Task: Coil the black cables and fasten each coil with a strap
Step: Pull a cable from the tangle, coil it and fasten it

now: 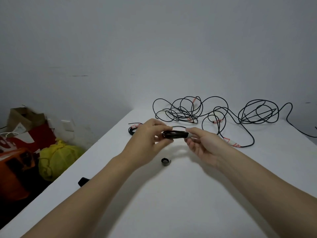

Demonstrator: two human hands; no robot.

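Above the white table [171, 194] I hold a tight black cable coil [175, 134] between both hands. My left hand [147, 141] grips its left end with curled fingers. My right hand [204, 146] pinches its right end, where a white connector shows. A curled black strap [165, 161] lies on the table just below the coil. Another black strap [83, 181] sits near the table's left edge, partly hidden by my left forearm. A finished small coil [133, 129] lies behind my left hand. Loose tangled black cables [205, 110] spread across the far side.
A long black cable [247, 134] with white and red connectors snakes along the right of the table. Left of the table, on the floor, stand a yellow bag [58, 158], a red and white bag [25, 140], a cardboard box [24, 117] and an orange object [15, 170].
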